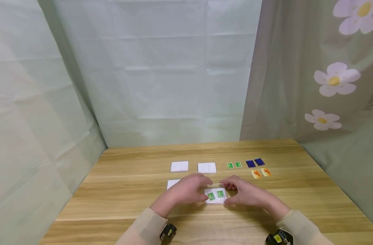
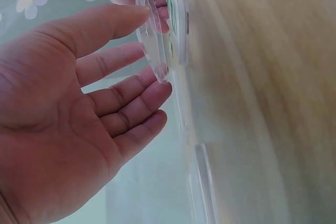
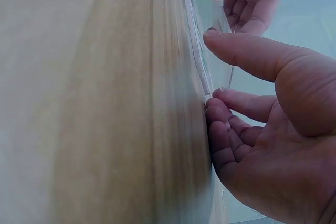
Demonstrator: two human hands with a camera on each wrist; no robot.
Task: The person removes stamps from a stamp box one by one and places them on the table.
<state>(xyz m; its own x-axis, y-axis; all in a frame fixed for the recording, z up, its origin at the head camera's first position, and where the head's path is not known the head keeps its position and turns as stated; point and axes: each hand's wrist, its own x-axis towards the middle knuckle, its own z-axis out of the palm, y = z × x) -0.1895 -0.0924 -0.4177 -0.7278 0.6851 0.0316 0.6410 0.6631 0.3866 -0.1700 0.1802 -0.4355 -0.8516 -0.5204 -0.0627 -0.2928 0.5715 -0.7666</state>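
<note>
A clear plastic cover [image 2: 152,40] is held tilted just above a flat white case [image 1: 215,201] on the table. My left hand [image 1: 191,189] grips the cover's left side between thumb and fingers. On the opposite side, my right hand [image 1: 246,192] holds the cover's edge with thumb and index finger, its other fingers curled low by the table [image 3: 131,129]. Two small green cards lie side by side in the case, the left green card [image 1: 211,196] slightly askew and the right green card [image 1: 220,194] straighter.
Two white cases, one left [image 1: 179,166] and one right [image 1: 206,167], lie behind my hands. Another white case [image 1: 172,183] is partly hidden by my left hand. Back right are pairs of green cards [image 1: 230,165], dark blue cards [image 1: 250,164] and orange-patterned cards [image 1: 255,174].
</note>
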